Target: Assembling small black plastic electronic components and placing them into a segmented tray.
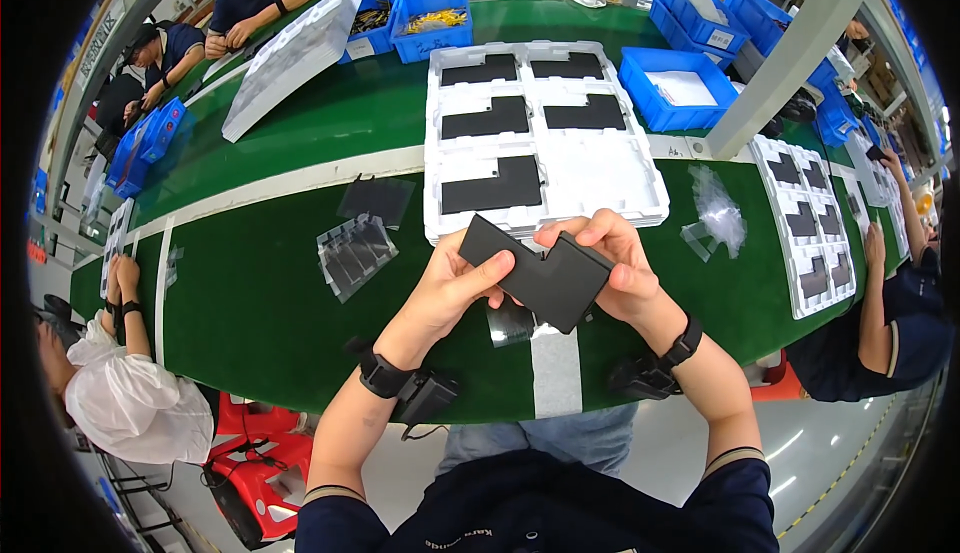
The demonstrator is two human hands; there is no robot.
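Observation:
A flat black L-shaped block (545, 281), notched on its far side, is held up above the green bench in front of me. My left hand (455, 278) pinches its left end, thumb on top. My right hand (622, 265) grips the right end with fingers closed around the edge. Just beyond my hands lies a stacked white plastic tray (600, 175). Several matching black pieces (490, 185) sit in its pockets; the near right pocket shows bare white. Partly under the held block, a piece of clear film (510, 323) lies on the bench.
Film sheets with dark strips (357, 253) lie left, crumpled clear plastic (718, 208) right. Another filled white tray (805, 223) is further right. Blue bins (680, 88) stand at the back beside a metal post (790, 53). A tilted white tray (290, 63) stands back left. Co-workers sit on both sides.

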